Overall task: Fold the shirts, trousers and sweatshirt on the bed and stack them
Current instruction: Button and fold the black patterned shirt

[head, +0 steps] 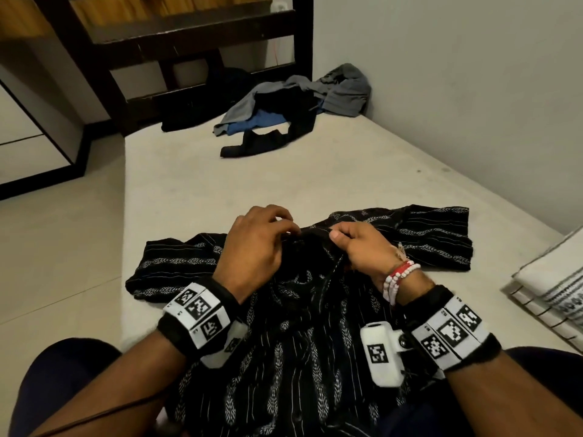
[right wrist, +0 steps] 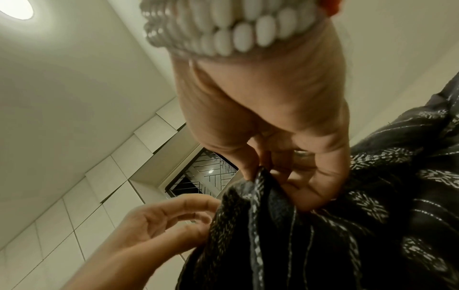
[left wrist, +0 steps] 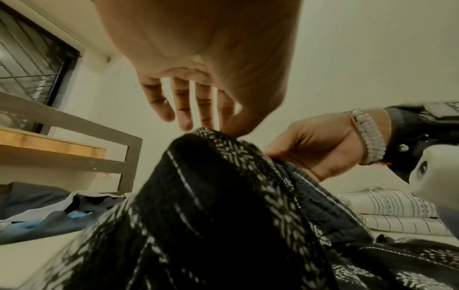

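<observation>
Black cloth with white leaf-and-stripe print, a shirt [head: 315,326], is spread on the bed [head: 176,187], its sleeves out flat to either side. Its collar edge is pinched by the left hand [head: 255,244] between thumb and forefinger, the other fingers [left wrist: 161,102] being held straight; beside it, the same edge is clenched in the right hand [head: 362,247]. No fold is seen in this shirt yet, so the task is judged barely begun. Beyond the shirt, by the dark headboard [head: 176,48], an unfolded heap [head: 284,111] of grey, blue and black garments is left. To the right of the shirt, folded pale patterned cloth [head: 555,291] is stacked at the bed's edge. The bed is covered in a plain cream sheet and set against white walls.
</observation>
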